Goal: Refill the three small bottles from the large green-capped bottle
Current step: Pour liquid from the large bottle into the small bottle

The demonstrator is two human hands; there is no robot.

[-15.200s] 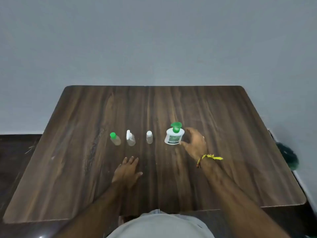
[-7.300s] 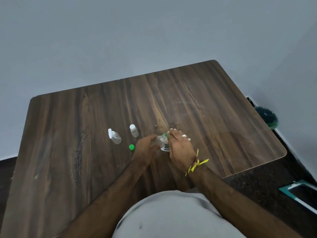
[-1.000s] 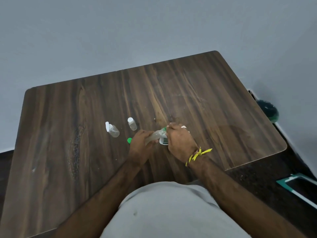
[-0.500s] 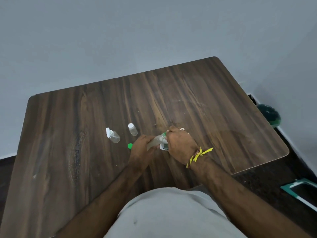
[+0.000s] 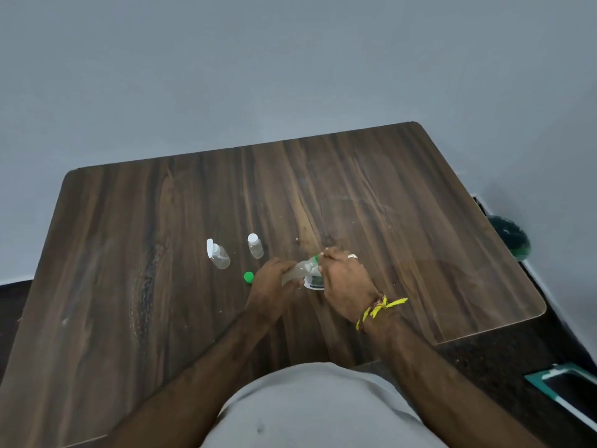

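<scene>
My left hand (image 5: pixel 271 282) grips a small clear bottle (image 5: pixel 295 273), tilted with its mouth toward the right. My right hand (image 5: pixel 345 279) is closed over the large green-capped bottle (image 5: pixel 312 282), hiding most of it; only its white label base and a bit of green show. The small bottle's mouth meets the large bottle's green top. A loose green cap (image 5: pixel 248 277) lies on the table just left of my left hand. Two other small clear bottles stand further back: one with a flip-up white cap (image 5: pixel 219 254) and one with a round white cap (image 5: pixel 256 245).
The dark wooden table (image 5: pixel 129 253) is pushed against a grey wall. Off its right edge a green round object (image 5: pixel 510 237) sits on the floor, and a teal-framed item (image 5: pixel 568 392) lies on the floor at lower right.
Both hands have kept their hold on the two bottles, pressed together. Only the camera view has shifted slightly; the other bottles and loose cap have stayed put.
</scene>
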